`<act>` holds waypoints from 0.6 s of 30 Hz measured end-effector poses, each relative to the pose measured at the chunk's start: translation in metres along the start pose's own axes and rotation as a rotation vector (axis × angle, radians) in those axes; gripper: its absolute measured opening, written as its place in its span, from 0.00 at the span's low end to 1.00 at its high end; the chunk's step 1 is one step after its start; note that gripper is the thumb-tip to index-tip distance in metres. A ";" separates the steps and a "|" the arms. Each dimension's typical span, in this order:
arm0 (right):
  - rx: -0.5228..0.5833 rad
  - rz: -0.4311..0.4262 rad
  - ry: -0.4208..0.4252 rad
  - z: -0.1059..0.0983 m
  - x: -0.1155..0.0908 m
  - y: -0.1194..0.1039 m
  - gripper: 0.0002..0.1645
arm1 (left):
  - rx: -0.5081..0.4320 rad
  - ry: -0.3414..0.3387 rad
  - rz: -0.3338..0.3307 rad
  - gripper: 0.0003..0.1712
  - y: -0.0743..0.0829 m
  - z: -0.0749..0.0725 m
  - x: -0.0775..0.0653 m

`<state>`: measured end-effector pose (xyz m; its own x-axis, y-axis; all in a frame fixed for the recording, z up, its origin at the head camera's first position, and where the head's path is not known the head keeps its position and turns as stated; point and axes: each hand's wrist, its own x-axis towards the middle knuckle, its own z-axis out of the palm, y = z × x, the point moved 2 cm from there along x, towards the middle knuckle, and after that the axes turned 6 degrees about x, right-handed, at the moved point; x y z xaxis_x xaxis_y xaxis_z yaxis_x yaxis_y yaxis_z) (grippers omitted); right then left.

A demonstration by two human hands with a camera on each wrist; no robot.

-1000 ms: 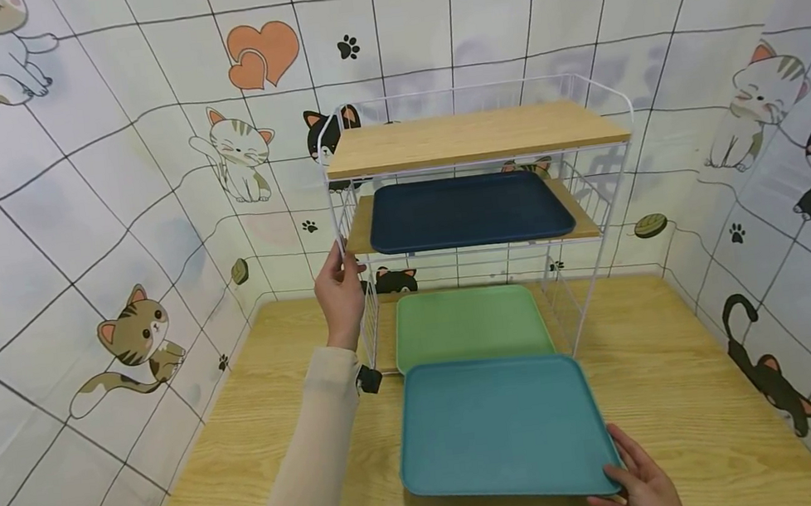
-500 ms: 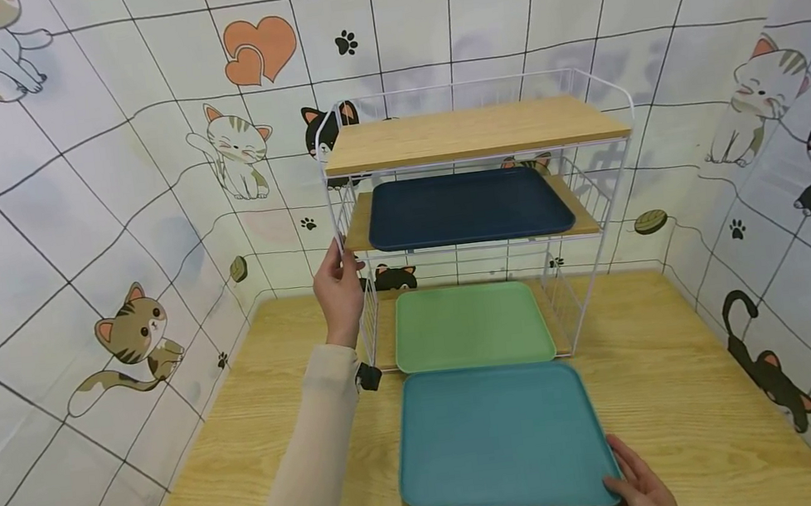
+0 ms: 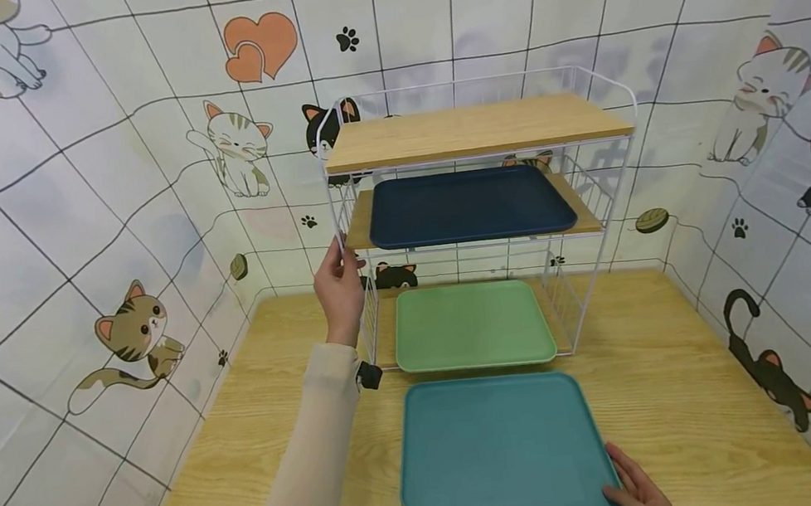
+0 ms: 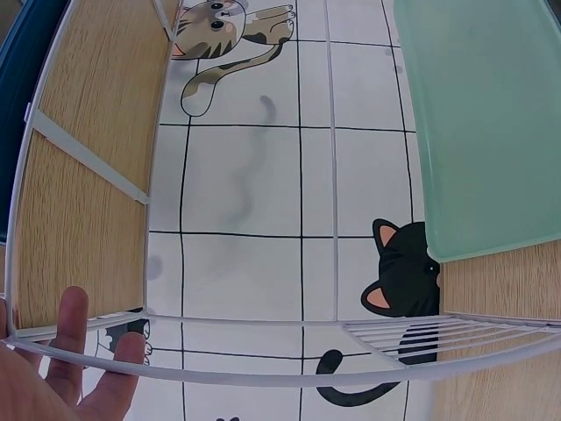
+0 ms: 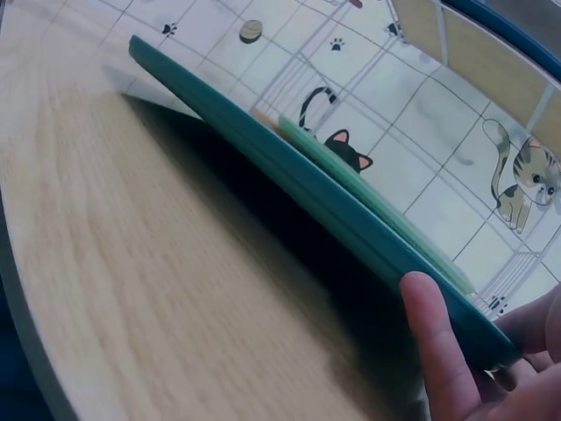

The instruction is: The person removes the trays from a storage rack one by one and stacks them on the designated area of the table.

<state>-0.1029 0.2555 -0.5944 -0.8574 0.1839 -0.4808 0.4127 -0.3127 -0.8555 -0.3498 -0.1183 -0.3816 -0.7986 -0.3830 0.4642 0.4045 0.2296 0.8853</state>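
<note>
My right hand [image 3: 637, 494] pinches a teal tray [image 3: 503, 450] at its near right corner, thumb over the rim and fingers below. In the right wrist view a dark shadow lies between the tray's underside and the tabletop, so the tray is raised at least at the held side. My left hand [image 3: 339, 294] grips the left front upright of a white wire rack [image 3: 474, 130], at middle-shelf height; its fingers [image 4: 72, 324] wrap the frame. A green tray [image 3: 470, 325] lies on the rack's bottom shelf. On the middle shelf rests a navy tray [image 3: 471, 205].
The rack has wooden shelves and stands on a wooden table [image 3: 676, 389] against a cat-patterned wall covering [image 3: 410, 27]. Similar covering closes in the left and right sides. The teal tray is just in front of the rack.
The teal tray and my right hand have moved back from the rack, toward me. A gap now shows between it and the green tray, whose front edge is uncovered. My left hand stays put.
</note>
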 end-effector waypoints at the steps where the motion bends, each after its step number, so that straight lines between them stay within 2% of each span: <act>1: 0.002 -0.002 0.000 -0.001 0.001 0.002 0.49 | 0.002 -0.002 0.000 0.22 0.000 0.000 0.000; 6: -0.035 -0.023 0.001 -0.001 0.001 0.008 0.47 | 0.017 -0.017 -0.011 0.22 0.000 0.002 -0.001; 10: -0.107 -0.068 0.041 0.005 -0.001 0.009 0.46 | 0.020 -0.011 -0.006 0.22 0.000 0.002 0.000; 13: -0.220 -0.098 0.121 0.010 -0.003 0.008 0.44 | 0.026 -0.003 -0.004 0.22 0.000 0.000 0.001; 18: -0.484 -0.147 0.229 0.017 -0.006 0.001 0.39 | 0.033 -0.010 -0.007 0.22 0.000 -0.001 0.001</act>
<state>-0.1021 0.2381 -0.5893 -0.8499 0.4083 -0.3332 0.4346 0.1853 -0.8814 -0.3503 -0.1194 -0.3811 -0.8058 -0.3762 0.4574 0.3839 0.2561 0.8871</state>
